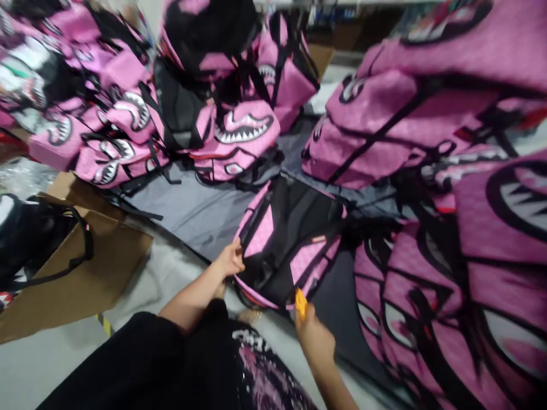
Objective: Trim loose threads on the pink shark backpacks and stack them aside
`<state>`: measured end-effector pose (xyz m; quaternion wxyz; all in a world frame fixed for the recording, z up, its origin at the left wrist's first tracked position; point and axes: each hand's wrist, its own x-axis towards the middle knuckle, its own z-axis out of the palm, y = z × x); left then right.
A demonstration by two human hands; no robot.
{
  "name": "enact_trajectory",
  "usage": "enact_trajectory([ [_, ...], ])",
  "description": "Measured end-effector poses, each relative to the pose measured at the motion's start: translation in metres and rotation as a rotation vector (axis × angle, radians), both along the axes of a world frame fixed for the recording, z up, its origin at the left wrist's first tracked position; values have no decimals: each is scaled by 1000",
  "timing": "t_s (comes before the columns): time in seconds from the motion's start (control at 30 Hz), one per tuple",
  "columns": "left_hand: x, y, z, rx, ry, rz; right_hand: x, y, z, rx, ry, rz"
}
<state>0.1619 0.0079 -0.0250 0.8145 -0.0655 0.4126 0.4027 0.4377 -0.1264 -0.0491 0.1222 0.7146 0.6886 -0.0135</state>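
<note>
One pink backpack is laid strap-side up on the grey sheet spread on the floor, right in front. Its left rim is pinched by the left hand, fingers closed on the edge. One small orange tool is gripped in the right hand, fingers curled shut around it, right at the bag's lower edge. Three heaps of matching backpacks are piled around, too blurry to be counted singly. One flattened cardboard is seen at left

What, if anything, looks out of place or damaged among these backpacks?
Nothing looks damaged. One backpack lies apart from the piles, strap side up on the grey sheet, left hand gripping its edge, right hand holding an orange tool.
</note>
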Motion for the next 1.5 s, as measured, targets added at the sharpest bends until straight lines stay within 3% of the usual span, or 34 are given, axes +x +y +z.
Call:
enact_trajectory([
  [0.2, 9, -2, -18, -49, -159, -58, 0, -26, 37, -198, 17, -215],
  [0.5, 21, -4, -16, -8, -171, -82, -3, -72, 68, -287, 265, -446],
  [0.67, 23, -1, -13, -43, -173, -117, -13, -123, 77, -324, 373, -536],
  [0.77, 25, 1, -12, -74, -144, -106, -27, -137, 77, -416, 447, -508],
  [0.9, 24, 4, -6, -13, -95, -92, -44, -113, 76, -585, 402, -342],
  [1.0, 18, -6, 7, 142, 46, -182, -49, -93, 79, -634, 341, -345],
  [1.1, 16, -36, 20, 370, 644, -319, -50, -87, 82, -655, 377, -377],
  [1.17, 24, -61, 21, 725, 1127, -449, -47, -87, 81, -628, 488, -361],
  [1.23, 38, -80, 15, 1220, 1408, -698, -44, -89, 76, -602, 578, -351],
  [1.3, 54, -88, 3, 1603, 1511, -1019, -38, -93, 65, -604, 581, -403],
  [1.37, 66, -84, -10, 1765, 1583, -1225, -32, -98, 48, -627, 564, -508],
  [1.43, 72, -73, -21, 1805, 1628, -1277, -26, -102, 27, -580, 627, -574],
  [1.5, 78, -62, -23, 1800, 1632, -1218, -23, -105, 12, -436, 707, -577],
])
